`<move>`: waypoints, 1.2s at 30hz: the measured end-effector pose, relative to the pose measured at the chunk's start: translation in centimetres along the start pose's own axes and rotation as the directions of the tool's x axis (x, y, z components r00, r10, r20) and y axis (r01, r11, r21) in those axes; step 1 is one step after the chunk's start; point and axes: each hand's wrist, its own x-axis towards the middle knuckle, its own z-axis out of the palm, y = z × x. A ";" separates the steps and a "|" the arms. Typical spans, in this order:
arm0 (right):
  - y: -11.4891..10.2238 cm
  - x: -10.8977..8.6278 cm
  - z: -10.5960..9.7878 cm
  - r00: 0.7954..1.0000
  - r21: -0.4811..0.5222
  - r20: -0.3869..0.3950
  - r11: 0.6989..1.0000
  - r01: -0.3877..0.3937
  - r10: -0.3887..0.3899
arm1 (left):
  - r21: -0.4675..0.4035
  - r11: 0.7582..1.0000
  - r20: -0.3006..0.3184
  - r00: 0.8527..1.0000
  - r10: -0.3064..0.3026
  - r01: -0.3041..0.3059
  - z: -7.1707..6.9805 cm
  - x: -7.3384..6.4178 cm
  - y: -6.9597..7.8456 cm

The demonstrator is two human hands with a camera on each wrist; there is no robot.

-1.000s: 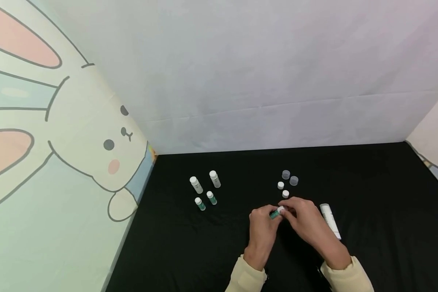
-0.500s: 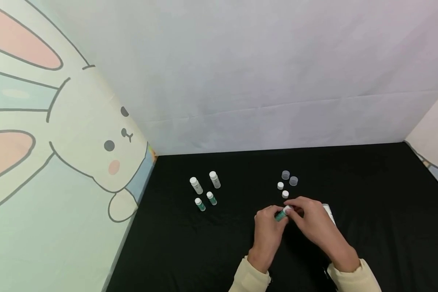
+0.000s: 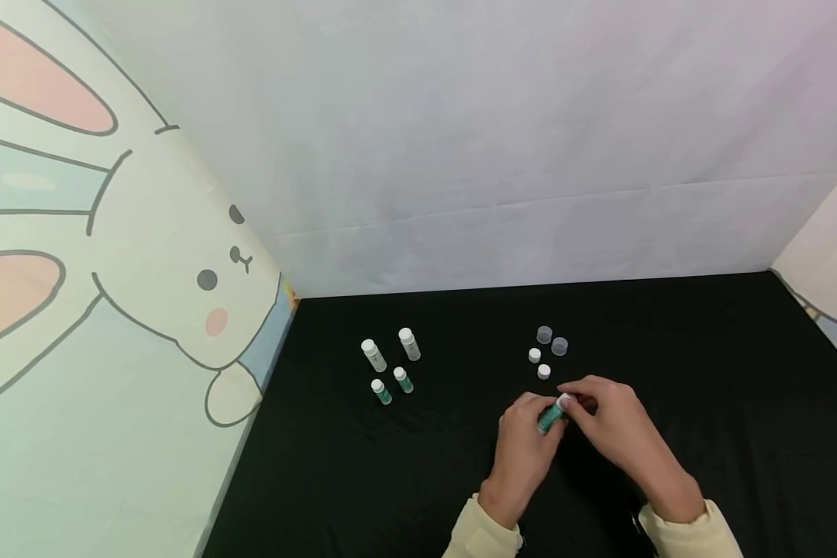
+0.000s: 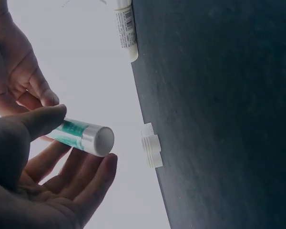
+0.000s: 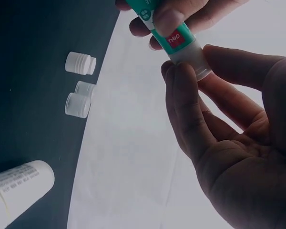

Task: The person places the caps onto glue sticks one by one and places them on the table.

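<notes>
A green glue stick [image 3: 551,416] with a white end is held tilted above the black cloth. My left hand [image 3: 525,446] grips its green body; in the left wrist view the thumb lies along the top of the glue stick [image 4: 74,133], and its round white base faces outward. My right hand [image 3: 617,426] pinches the other, white end between thumb and fingers. A red label shows on the glue stick [image 5: 176,39] in the right wrist view. Just beyond the hands lie two small white caps [image 3: 544,372] and two translucent caps [image 3: 559,346].
At the left stand two white glue sticks [image 3: 374,356] and two smaller green ones [image 3: 403,380] with white caps. A larger white tube [image 5: 24,191] lies on the black cloth [image 3: 725,387], hidden behind my right hand in the head view. A pale curtain [image 3: 495,155] rises behind.
Both hands have drifted right together with the glue stick, showing more of its green body. My right hand now covers the white tube in the head view. The other things stay put.
</notes>
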 end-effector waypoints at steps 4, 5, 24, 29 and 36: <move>0.2 -0.2 -0.3 1.000 -0.003 0.000 1.000 -0.016 0.016 | 0.030 0.999 0.010 1.000 0.021 -0.021 0.2 -0.2 0.1; 0.3 -0.2 -0.4 1.000 -0.006 0.001 1.000 -0.015 0.015 | 0.038 0.999 0.012 1.000 0.024 -0.025 0.2 -0.2 0.2; 1.7 -0.7 -2.1 0.999 -0.022 -0.015 0.999 -0.045 0.044 | -0.073 0.997 0.095 0.995 0.020 -0.013 1.7 0.0 1.7; 2.2 -0.9 -2.7 0.997 -0.031 -0.021 0.997 -0.069 0.068 | -0.078 0.996 0.073 0.996 0.057 -0.052 2.3 0.0 1.9; 2.5 -1.3 -3.6 0.993 -0.040 -0.016 0.993 -0.115 0.115 | -0.107 0.994 0.095 0.994 0.044 -0.034 3.0 -0.1 2.4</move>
